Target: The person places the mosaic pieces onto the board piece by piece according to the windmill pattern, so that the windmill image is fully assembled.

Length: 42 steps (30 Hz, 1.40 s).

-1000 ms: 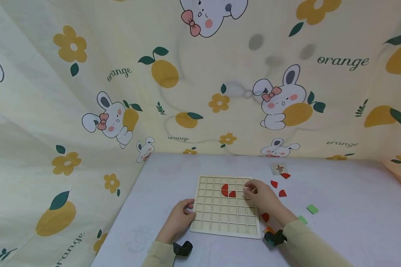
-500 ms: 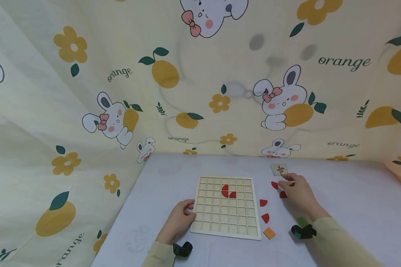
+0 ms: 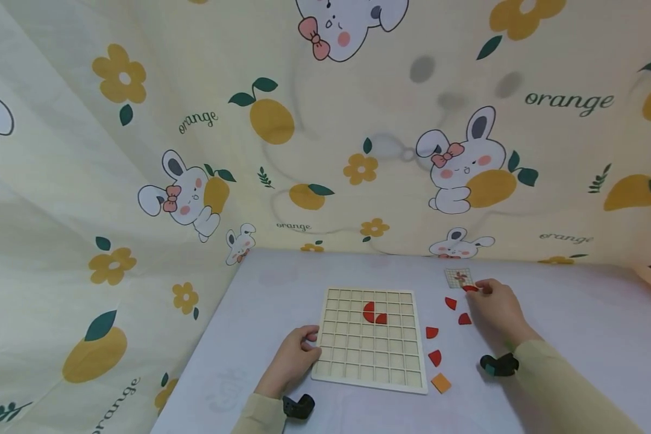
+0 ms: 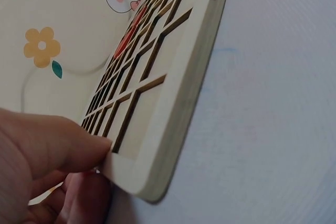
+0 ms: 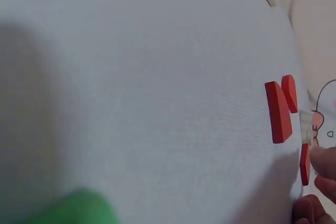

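Right of centre, the right hand [image 3: 496, 304] touches a red piece [image 3: 469, 289] — gripped or not, I cannot tell. It's likely light and stiff; pinch its edges. Lower centre, the left hand [image 3: 295, 355] pinches the grid board [image 3: 370, 387].

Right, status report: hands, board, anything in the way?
Left hand holds grid board by left edge. Right hand at red quarter-circle piece, grip unclear. Other red pieces set in board. Orange square beside board, not on it.
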Motion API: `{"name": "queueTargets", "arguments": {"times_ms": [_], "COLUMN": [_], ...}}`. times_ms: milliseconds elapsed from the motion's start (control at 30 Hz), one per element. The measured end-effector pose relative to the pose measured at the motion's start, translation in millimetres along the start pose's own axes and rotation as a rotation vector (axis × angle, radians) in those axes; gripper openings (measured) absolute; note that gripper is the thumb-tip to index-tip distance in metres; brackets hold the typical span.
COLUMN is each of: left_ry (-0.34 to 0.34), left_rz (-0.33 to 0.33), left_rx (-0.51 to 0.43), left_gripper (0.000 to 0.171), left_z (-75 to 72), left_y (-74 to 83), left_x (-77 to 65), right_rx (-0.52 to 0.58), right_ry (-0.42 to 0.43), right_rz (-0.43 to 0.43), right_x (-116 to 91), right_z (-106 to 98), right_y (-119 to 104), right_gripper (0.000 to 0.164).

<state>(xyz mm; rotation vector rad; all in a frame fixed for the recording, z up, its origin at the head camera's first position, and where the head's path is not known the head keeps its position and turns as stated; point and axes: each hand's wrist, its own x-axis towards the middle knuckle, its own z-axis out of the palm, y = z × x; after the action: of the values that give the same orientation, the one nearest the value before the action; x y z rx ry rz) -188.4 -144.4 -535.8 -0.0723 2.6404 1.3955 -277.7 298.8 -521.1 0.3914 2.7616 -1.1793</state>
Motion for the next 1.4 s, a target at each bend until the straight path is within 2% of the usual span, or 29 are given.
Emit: {"name": "queueTargets", "arguments": {"times_ms": [333,633,933,1233,1400], "left_ry": [0.012,0.005,0.013,0.021,0.018], "left_rz": [-0.012,0.006,-0.010,-0.003,-0.007], "left_rx": [-0.001,0.007,0.007,0.016,0.013], "left_gripper": [0.048,0.048,0.049,0.049,0.049], "left_z": [0.9,1.3,0.7,-0.1,0.2], "left_y": [0.7,0.9,2.6,4.4,5.1], "left_x": [0.5,0.2,-1.8,-4.4,-3.3], "right_rx": [-0.079,-0.054,-0.045,-0.046,-0.019], "right_ry": [0.063,0.053,0.045,0.009,-0.008], "right_rz": [-0.017,0.017,-0.005,-0.058,-0.049], "right_x": [6.3,0.2,-7.3,-22.2,-33.1], "right_z": [6.1,3.1,0.0,-0.9,3.8], "right_y": [-2.2,-4.8,-1.5,-3.1,-12.9], "right_gripper": [0.044,0.041,0.028,0.031,0.032]}}
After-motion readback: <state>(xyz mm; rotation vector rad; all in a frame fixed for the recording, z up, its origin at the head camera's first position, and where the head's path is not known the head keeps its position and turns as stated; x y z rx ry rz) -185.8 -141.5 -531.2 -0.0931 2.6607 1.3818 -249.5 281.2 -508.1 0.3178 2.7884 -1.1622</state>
